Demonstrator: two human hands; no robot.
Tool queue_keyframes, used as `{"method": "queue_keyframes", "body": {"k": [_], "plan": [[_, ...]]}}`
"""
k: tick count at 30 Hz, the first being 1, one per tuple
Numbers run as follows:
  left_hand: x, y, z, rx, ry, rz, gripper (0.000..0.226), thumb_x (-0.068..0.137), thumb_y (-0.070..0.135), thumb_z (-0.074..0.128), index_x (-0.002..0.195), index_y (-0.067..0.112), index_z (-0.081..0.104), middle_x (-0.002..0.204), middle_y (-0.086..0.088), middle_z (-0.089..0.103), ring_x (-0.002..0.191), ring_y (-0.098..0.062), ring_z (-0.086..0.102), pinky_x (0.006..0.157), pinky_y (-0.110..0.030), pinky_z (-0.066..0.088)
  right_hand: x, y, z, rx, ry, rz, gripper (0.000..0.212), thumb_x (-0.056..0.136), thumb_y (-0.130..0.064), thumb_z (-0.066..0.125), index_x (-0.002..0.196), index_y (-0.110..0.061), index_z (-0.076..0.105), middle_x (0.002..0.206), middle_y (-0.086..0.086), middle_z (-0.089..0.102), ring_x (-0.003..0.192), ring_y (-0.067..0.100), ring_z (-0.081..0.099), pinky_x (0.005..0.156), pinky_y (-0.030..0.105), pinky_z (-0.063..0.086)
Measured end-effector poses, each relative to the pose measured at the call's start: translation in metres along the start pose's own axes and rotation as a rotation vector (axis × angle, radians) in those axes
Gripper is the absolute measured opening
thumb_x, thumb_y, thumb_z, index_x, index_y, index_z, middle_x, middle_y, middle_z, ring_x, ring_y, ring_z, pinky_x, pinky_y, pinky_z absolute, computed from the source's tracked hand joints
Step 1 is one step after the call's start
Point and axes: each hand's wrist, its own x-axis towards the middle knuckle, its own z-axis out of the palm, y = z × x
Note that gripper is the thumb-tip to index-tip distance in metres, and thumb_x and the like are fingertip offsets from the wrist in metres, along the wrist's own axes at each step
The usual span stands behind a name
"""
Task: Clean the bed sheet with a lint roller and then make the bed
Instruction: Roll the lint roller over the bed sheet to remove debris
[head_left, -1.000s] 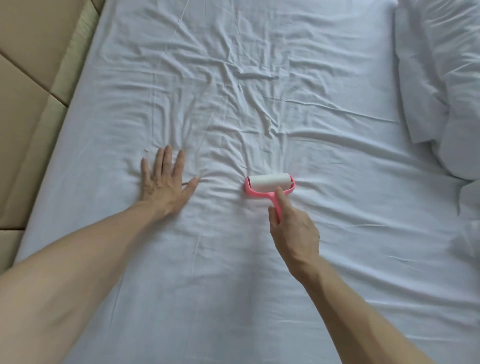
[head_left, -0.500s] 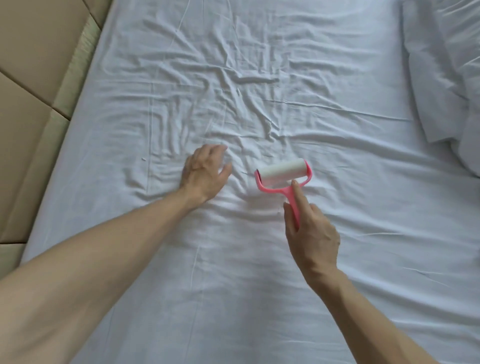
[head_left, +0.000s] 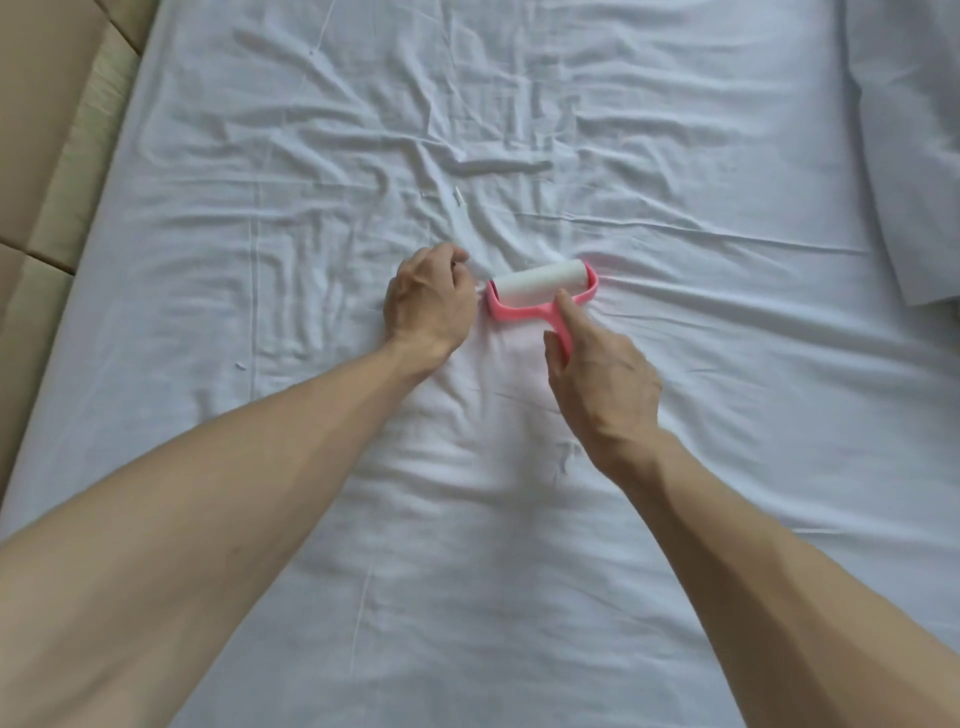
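A wrinkled white bed sheet (head_left: 519, 571) fills the head view. On its middle lies a lint roller (head_left: 537, 280) with a white roll in a pink frame. My right hand (head_left: 602, 379) grips the pink handle, with the index finger stretched along it toward the roll. My left hand (head_left: 428, 301) sits right beside the roller's left end, fingers curled. It pinches a small white scrap (head_left: 475, 287) at the thumb side, close to the roll. The left fingertips are hidden under the hand.
A bunched white duvet or pillow (head_left: 914, 156) lies along the right edge. A padded beige panel (head_left: 47, 156) borders the bed on the left. Small white scraps lie on the sheet, one (head_left: 460, 193) beyond my hands and another (head_left: 240, 365) at the left.
My left hand, flat on the sheet a second ago, curled up and slid right to the roller's left end. The roller and my right hand moved slightly away and right.
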Motion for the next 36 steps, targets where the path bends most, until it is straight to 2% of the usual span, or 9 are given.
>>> {"method": "queue_keyframes", "body": {"k": [5,10,15,18,22,25,28,33,36], "plan": [[0.018,-0.014,-0.007,0.008,0.074,0.002,0.029,0.100,0.018,0.044,0.115,0.014,0.068,0.119,-0.004,0.068,0.115,-0.023,0.058,0.099,-0.036,0.044,0.031,-0.005,0.002,0.001,0.008,-0.033,0.046,0.103,-0.034,0.043,0.148,-0.036,0.035,0.091,0.005,0.061,0.085,0.032,0.056,0.065,0.037,0.033],[0.035,-0.026,-0.020,0.189,0.129,0.059,0.030,0.097,0.021,0.047,0.121,0.016,0.065,0.123,-0.008,0.062,0.120,-0.029,0.052,0.101,-0.039,0.039,0.055,-0.019,-0.001,0.010,-0.012,-0.023,0.047,0.104,-0.033,0.043,0.150,-0.036,0.034,0.088,0.001,0.052,0.079,0.024,0.042,0.066,0.037,0.032],[0.052,-0.038,-0.038,0.332,-0.046,0.055,0.039,0.097,0.027,0.050,0.133,0.015,0.055,0.136,-0.009,0.052,0.128,-0.030,0.044,0.107,-0.042,0.032,0.082,-0.032,0.003,0.029,-0.016,-0.055,0.047,0.105,-0.035,0.044,0.151,-0.035,0.034,0.103,0.006,0.064,0.096,0.033,0.060,0.068,0.038,0.033],[0.061,-0.037,-0.042,0.380,-0.117,0.092,0.042,0.096,0.031,0.052,0.134,0.014,0.052,0.135,-0.010,0.049,0.129,-0.031,0.041,0.107,-0.043,0.032,0.103,-0.040,0.000,0.038,-0.002,-0.068,0.036,0.102,-0.031,0.045,0.137,-0.031,0.044,0.105,0.006,0.064,0.098,0.035,0.060,0.067,0.038,0.033],[0.073,-0.034,-0.041,0.360,-0.044,0.045,0.042,0.097,0.031,0.050,0.135,0.012,0.051,0.140,-0.013,0.047,0.133,-0.032,0.039,0.109,-0.041,0.031,0.126,-0.052,-0.011,0.098,-0.013,-0.060,0.027,0.099,-0.030,0.042,0.125,-0.029,0.048,0.103,0.005,0.061,0.088,0.030,0.049,0.067,0.038,0.031],[0.080,-0.027,-0.025,0.381,-0.162,0.075,0.066,0.103,0.047,0.040,0.159,0.017,0.025,0.169,-0.011,0.013,0.156,-0.026,0.006,0.125,-0.040,0.005,0.129,-0.041,-0.024,0.240,0.081,0.032,0.038,0.102,-0.039,0.043,0.140,-0.038,0.047,0.123,0.004,0.065,0.108,0.034,0.057,0.077,0.038,0.038],[0.086,-0.013,-0.002,0.397,-0.316,0.071,0.078,0.102,0.064,0.026,0.164,0.023,0.000,0.171,-0.005,-0.011,0.156,-0.022,-0.018,0.124,-0.043,-0.015,0.122,-0.012,-0.033,0.328,0.193,0.117,0.044,0.102,-0.041,0.045,0.146,-0.041,0.046,0.127,0.004,0.066,0.116,0.034,0.057,0.092,0.041,0.042],[0.015,0.019,0.038,0.370,-0.488,0.559,0.081,0.104,0.060,0.034,0.164,0.014,0.005,0.171,-0.007,-0.002,0.157,-0.018,-0.008,0.127,-0.037,-0.006,0.096,0.034,-0.043,0.294,0.228,0.131,0.043,0.102,-0.041,0.046,0.145,-0.041,0.045,0.119,0.005,0.069,0.111,0.034,0.059,0.090,0.041,0.043],[-0.048,0.013,0.031,0.154,-0.712,0.809,0.057,0.105,0.051,0.041,0.150,0.017,0.050,0.160,-0.005,0.042,0.151,-0.014,0.030,0.124,-0.034,0.025,0.078,0.051,-0.039,0.298,0.238,0.131,0.045,0.102,-0.041,0.047,0.147,-0.041,0.044,0.110,0.009,0.070,0.105,0.035,0.060,0.085,0.040,0.043]]}}
